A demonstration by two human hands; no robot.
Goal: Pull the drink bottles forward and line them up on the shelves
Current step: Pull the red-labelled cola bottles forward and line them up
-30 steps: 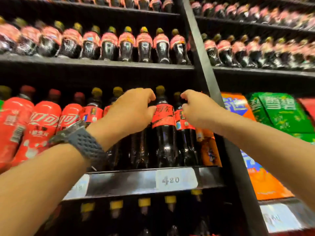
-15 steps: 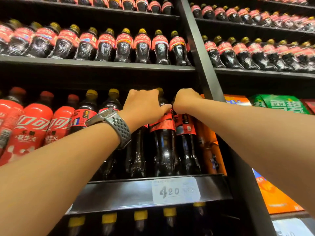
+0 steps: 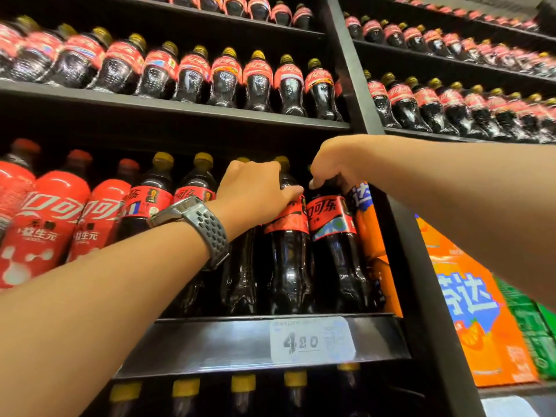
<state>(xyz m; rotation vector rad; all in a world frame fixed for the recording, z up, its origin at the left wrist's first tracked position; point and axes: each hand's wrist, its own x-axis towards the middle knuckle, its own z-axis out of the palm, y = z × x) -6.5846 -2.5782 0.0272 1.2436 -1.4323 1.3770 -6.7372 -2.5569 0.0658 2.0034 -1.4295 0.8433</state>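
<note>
While three all-red bottles (image 3: pixel 45 218) stand at the shelf's (image 3: pixel 255 341) left end, five dark cola bottles (image 3: pixel 150 200) follow; the left hand (image 3: pixel 255 194), with a wristwatch (image 3: pixel 198 227), curls around the shoulder of the third dark bottle (image 3: pixel 240 272), thumb touching the fourth (image 3: pixel 287 260); the right hand (image 3: pixel 334 167) pinches the neck of the fifth bottle (image 3: pixel 334 251), beside one orange bottle (image 3: pixel 373 251)

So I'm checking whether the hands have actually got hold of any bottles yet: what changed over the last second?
Both hands closed in. The left hand, open and reaching a second ago, now grips the shoulder of a dark cola bottle. The right hand moved onto the neck of the neighbouring bottle and grips it. Both bottles stayed upright in their places, as did the red bottles and the price tag.
</note>
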